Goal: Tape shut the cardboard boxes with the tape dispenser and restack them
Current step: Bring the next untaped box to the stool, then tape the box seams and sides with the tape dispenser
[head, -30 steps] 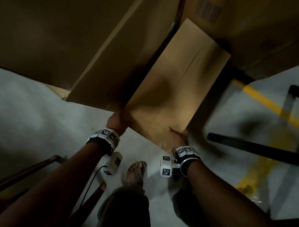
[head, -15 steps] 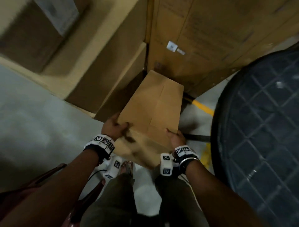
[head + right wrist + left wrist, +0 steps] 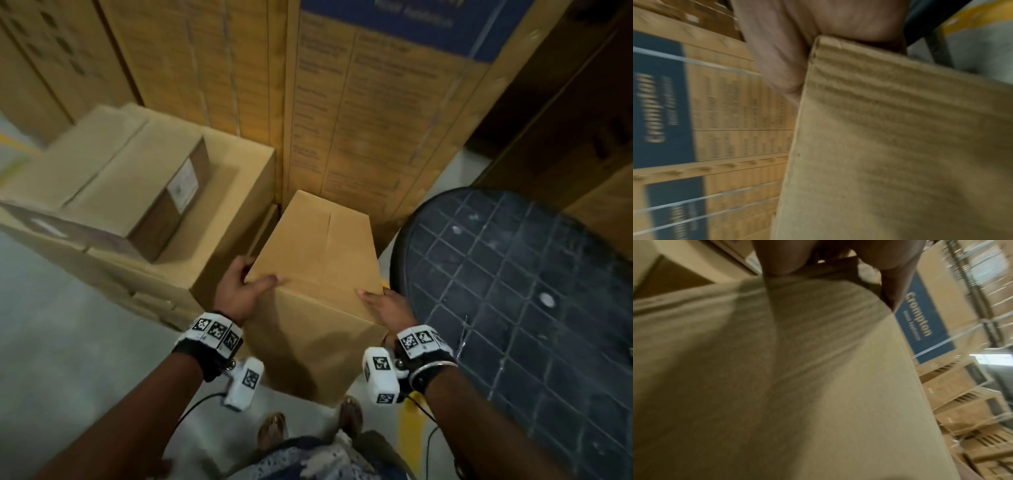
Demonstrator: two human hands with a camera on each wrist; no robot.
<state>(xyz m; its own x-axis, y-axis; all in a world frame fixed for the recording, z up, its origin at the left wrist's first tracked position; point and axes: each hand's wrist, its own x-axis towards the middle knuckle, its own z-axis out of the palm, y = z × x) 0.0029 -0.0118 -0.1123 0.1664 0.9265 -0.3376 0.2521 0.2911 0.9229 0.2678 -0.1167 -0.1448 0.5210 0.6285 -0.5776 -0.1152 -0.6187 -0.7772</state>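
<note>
Left hand (image 3: 239, 291): grips the near left top corner of the plain brown cardboard box (image 3: 318, 274), thumb on top.
Right hand (image 3: 387, 308): clasps the near right corner.
Box: held above the grey floor (image 3: 68, 342), beside the round dark grid-topped table (image 3: 531, 291).
Left wrist view only: blue "Crompton" label (image 3: 920, 318) on stacked cartons.

Head view: we look steeply down from above onto the box (image 3: 318, 260) and floor (image 3: 68, 342). Both wrist views sit pressed close against the box sides (image 3: 777, 386) (image 3: 900, 154), facing forward and upward. All three share the blue-labelled cartons (image 3: 394, 85) (image 3: 925, 327) (image 3: 659, 100).
</note>
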